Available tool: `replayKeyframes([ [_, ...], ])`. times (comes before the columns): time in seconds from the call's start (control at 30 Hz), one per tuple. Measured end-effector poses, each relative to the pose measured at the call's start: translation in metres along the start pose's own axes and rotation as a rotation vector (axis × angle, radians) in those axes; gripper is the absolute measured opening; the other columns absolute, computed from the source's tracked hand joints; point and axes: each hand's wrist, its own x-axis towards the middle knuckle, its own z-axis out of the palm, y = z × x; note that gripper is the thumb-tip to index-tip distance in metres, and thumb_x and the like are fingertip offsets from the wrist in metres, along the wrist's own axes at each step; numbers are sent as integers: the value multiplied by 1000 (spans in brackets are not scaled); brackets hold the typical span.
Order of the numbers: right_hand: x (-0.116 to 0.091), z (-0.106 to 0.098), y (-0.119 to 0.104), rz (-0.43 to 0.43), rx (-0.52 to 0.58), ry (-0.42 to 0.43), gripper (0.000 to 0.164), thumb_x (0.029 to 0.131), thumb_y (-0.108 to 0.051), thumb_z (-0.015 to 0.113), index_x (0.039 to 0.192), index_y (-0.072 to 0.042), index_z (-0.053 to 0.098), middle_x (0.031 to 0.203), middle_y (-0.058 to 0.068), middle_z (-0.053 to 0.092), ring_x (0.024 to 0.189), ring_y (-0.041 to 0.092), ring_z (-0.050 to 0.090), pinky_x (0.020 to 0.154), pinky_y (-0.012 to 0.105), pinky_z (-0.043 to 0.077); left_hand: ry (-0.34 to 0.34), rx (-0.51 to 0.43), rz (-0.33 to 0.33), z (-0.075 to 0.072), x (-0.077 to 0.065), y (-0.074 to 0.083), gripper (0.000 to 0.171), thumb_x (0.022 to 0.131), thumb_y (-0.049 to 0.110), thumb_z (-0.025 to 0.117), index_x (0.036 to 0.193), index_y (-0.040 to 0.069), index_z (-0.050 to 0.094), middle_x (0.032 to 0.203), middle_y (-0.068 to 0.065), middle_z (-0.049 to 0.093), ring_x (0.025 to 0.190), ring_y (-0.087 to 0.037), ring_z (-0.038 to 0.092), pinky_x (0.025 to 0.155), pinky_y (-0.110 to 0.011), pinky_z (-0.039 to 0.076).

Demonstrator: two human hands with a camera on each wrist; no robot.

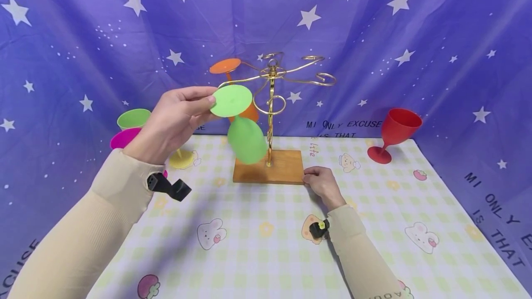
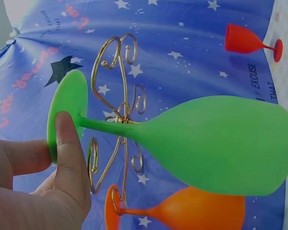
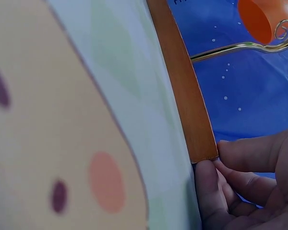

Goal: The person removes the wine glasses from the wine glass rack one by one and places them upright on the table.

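Observation:
My left hand pinches the round foot of a green wine glass between thumb and fingers. The glass hangs bowl-down, tilted, in front of the gold metal glass rack with curled arms. Behind it, an orange wine glass hangs upside down by its foot from one of those arms. My right hand grips the right end of the rack's wooden base, and in the right wrist view its thumb and fingers meet at the base's corner.
A red wine glass stands upright at the back right of the table. At the left, partly behind my left arm, are another green glass, a magenta glass and a yellow foot. A starry blue cloth hangs behind.

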Motion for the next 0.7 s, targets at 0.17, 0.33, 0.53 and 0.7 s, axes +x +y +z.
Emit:
replayKeyframes([
  [0.17, 1, -3, 1, -10, 31, -47, 28, 89, -10, 61, 114, 3, 64, 106, 15, 66, 88, 21, 63, 78, 32, 51, 5, -23, -10, -7, -8, -8, 30, 88, -4, 63, 118, -7, 61, 105, -13, 66, 90, -21, 67, 84, -30, 53],
  [0.33, -6, -7, -1, -4, 77, -113, 35, 91, -17, 62, 120, 3, 59, 113, 16, 63, 96, 23, 62, 85, 35, 49, -10, -42, -16, -13, -16, -21, 26, 89, -4, 61, 115, -5, 63, 97, -12, 69, 87, -19, 67, 81, -31, 54],
  [0.53, -26, -11, -8, -74, 70, -137, 41, 92, -25, 61, 124, 0, 57, 116, 14, 61, 98, 26, 59, 84, 37, 48, -49, -80, -5, -18, -23, -42, 20, 90, -8, 57, 103, 3, 67, 87, -8, 70, 82, -17, 68, 79, -32, 55],
  [0.7, -44, -7, -19, -192, 233, -153, 38, 94, -20, 59, 121, 6, 58, 113, 21, 62, 102, 32, 60, 89, 40, 51, -54, -93, -10, -20, -26, -60, 22, 91, -8, 55, 102, 6, 69, 83, -5, 69, 79, -15, 67, 77, -31, 56],
])
